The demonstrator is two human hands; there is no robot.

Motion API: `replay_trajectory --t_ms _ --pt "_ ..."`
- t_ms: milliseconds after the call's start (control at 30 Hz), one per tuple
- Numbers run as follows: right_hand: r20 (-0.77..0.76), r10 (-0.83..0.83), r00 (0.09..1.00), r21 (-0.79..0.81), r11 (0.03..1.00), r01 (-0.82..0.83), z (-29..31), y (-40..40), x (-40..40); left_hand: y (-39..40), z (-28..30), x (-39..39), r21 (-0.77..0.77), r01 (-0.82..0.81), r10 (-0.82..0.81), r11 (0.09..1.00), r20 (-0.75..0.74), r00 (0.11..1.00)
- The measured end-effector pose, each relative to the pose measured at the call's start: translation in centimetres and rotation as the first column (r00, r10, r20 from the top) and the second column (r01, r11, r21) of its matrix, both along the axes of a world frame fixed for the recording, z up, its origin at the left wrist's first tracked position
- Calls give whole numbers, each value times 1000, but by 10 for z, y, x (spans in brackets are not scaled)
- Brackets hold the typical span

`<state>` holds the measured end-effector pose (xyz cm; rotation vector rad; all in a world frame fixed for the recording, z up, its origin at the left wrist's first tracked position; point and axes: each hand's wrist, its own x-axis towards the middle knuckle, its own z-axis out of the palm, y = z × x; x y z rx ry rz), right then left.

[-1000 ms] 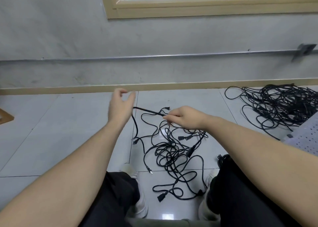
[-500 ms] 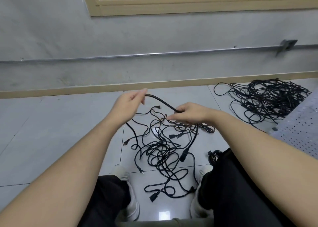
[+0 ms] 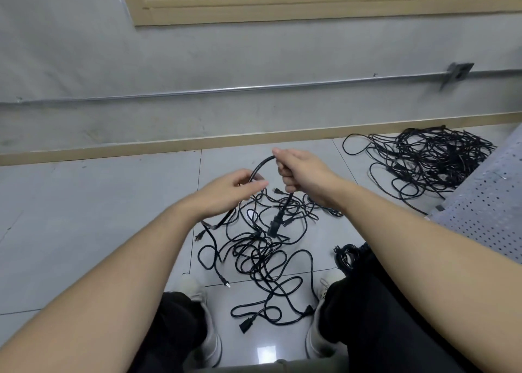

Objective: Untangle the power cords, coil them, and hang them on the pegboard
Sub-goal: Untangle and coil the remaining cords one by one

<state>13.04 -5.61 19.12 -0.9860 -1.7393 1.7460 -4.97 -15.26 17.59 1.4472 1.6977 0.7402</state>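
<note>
A tangle of black power cords (image 3: 262,248) lies on the grey tiled floor between my knees. One black cord (image 3: 258,169) arches up between my hands. My right hand (image 3: 302,173) grips it in a fist, and the cord's connector end (image 3: 274,225) hangs straight down below that fist. My left hand (image 3: 231,190) holds the other side of the arch between thumb and fingers, just left of the right hand. A perforated white pegboard (image 3: 485,203) lies at the right edge.
A second, larger heap of black cords (image 3: 429,160) lies on the floor at the back right, near the wall's skirting. A small coiled cord (image 3: 348,255) sits by my right knee. My shoes (image 3: 203,316) flank the tangle.
Both hands came closer together and rose above the tangle. The right hand went from a pinch to a fist on the cord, bending the stretch between the hands into an arch.
</note>
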Motion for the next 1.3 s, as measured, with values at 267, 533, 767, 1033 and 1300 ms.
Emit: replay_trajectory --t_ms 267,533,767,1033,1300 --pt "63 -94 994 143 986 84 10 6 5 7 4 27 146 -210 174 967 225 959" --pt "-266 -263 927 -163 960 226 17 5 -7 22 -4 54 181 -292 247 939 236 940" --pt "-358 -427 830 -444 860 251 13 10 -16 20 -2 75 -38 -116 111 992 672 733" --pt "-352 -507 787 -547 794 266 12 20 -8 20 5 74 -73 90 -10 993 717 697" --pt "-261 -581 771 -506 762 404 7 31 -9 22 12 72 -171 161 -45 972 537 843"
